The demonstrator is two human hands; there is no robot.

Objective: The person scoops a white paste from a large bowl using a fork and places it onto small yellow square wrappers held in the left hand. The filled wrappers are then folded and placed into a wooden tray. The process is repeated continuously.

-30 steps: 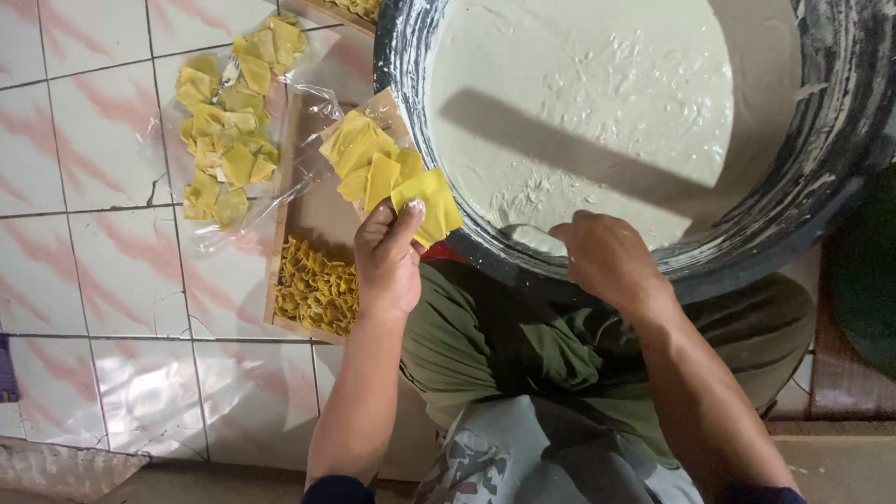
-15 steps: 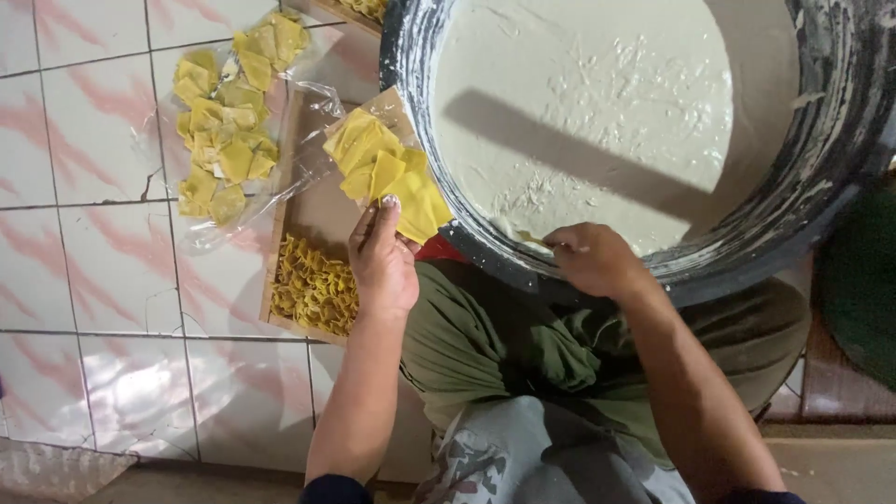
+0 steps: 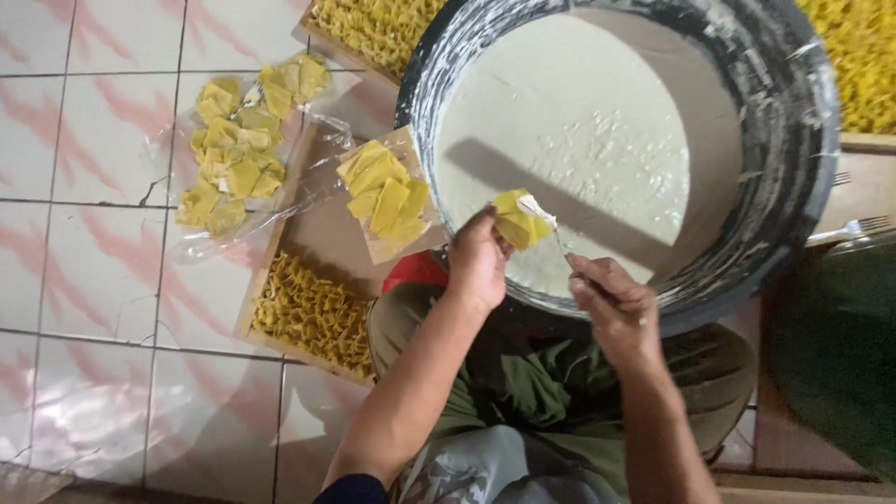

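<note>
Head view | left hand (image 3: 478, 266) pinches yellow wrapper (image 3: 519, 222) flat over basin (image 3: 793, 168) | right hand (image 3: 611, 303) grips utensil (image 3: 551, 229), pointing up-left

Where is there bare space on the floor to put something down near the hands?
Bare tile lies left of the wooden tray, below the plastic sheet of yellow squares. It is crowded around the big basin: the left hand holds a yellow square over it, the right hand beside it.

A yellow wrapper (image 3: 519, 224) has been lifted from the stack (image 3: 385, 191) by the left hand (image 3: 478, 264), and white paste is now spread on it with a utensil (image 3: 546, 219) by the right hand (image 3: 611, 303).
</note>
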